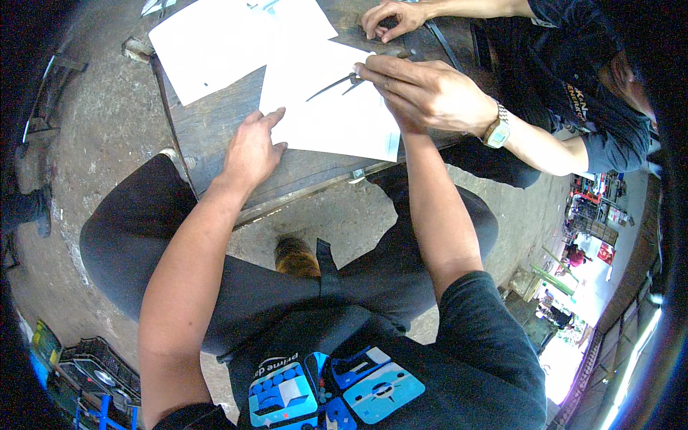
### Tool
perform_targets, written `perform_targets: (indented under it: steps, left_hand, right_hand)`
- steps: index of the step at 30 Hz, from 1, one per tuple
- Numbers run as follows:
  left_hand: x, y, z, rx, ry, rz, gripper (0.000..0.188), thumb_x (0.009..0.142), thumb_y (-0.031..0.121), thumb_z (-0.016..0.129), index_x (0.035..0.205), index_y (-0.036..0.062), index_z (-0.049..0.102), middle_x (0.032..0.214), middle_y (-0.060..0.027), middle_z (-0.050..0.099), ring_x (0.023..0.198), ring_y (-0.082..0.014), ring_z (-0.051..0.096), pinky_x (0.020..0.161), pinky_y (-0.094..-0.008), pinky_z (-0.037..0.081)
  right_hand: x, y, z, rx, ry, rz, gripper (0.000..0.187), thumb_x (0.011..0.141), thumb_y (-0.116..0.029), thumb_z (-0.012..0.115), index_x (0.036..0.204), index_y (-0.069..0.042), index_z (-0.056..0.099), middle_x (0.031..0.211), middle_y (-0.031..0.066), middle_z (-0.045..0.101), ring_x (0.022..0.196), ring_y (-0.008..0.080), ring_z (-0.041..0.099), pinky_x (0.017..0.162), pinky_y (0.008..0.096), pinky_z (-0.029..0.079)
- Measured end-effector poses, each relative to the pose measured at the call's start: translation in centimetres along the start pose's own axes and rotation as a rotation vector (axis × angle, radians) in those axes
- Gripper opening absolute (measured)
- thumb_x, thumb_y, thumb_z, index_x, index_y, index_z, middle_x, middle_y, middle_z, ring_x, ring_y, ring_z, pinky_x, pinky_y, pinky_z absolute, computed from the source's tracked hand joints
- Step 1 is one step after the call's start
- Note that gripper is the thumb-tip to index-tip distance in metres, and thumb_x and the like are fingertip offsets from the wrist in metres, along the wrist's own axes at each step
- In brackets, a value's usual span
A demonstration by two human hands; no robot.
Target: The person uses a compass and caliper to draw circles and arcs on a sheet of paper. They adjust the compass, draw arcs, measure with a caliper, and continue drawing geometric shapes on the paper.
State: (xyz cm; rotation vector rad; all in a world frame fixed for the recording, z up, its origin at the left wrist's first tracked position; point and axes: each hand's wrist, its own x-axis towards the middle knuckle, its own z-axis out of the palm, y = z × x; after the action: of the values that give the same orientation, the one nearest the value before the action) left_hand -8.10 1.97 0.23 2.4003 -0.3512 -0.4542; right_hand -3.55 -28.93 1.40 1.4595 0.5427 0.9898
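Nearest us: dark-trousered knees (154, 222) either side of the table's (215, 143) near edge, a printed dark shirt (322, 322) below.

Our left hand (251, 147) is at the near edge, toward the near-left corner. Index finger and thumb splayed, nothing gripped; the index tip reaches onto the border of a white sheet (330, 129), apparently touching.

Our right hand (405, 120) comes in over the near edge, mostly hidden behind a co-worker's watch-wearing hand (433, 93). Can't tell whether our fingers are spread or pinching.

The white sheet lies by the near edge, its near-right corner almost at that edge. Over it: a slender dark forked thing (331, 87), pinched at its right end. The co-worker's fingertips are right at the pinch; can't confirm whether ours share it. Exact kind of thing unclear too.

Step in hand, our read: steadying the sheet while the forked thing is held over it. Next move calls for a flat sheet, light left-hand pressure and no clash between the two crowded hands.

Farther: co-worker's other hand (398, 18), fingers curled, toward the far edge, a dark strip (444, 46) beside it. Second sheet (208, 54) covers the far-left corner area.

Beyond, on the floor at left: black crates (97, 369).
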Motion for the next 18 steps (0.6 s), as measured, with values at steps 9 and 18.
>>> perform_targets:
  steps: [9, 18]
  left_hand:
    - [0.0, 0.5, -0.4, -0.018, -0.078, -0.076, 0.064, 0.082, 0.01, 0.078, 0.142, 0.0107, 0.057, 0.114, -0.0195, 0.062, 0.106, -0.0353, 0.064, 0.098, -0.0445, 0.053]
    - [0.1, -0.3, 0.5, -0.012, -0.008, -0.017, 0.066, 0.078, 0.011, 0.08, 0.141, 0.0092, 0.059, 0.105, -0.0176, 0.064, 0.094, -0.0312, 0.065, 0.089, -0.0428, 0.054]
  right_hand:
    - [-4.2, -4.9, 0.9, 0.711, -0.464, 0.117, 0.048, 0.106, -0.025, 0.046, 0.148, -0.004, 0.039, 0.146, 0.0063, 0.048, 0.133, 0.0165, 0.047, 0.113, 0.0301, 0.04]
    - [-7.3, -7.7, -0.6, 2.317, -0.389, 1.401, 0.044, 0.106, -0.032, 0.048, 0.14, -0.004, 0.047, 0.142, 0.0075, 0.053, 0.131, 0.0193, 0.051, 0.115, 0.0353, 0.039]
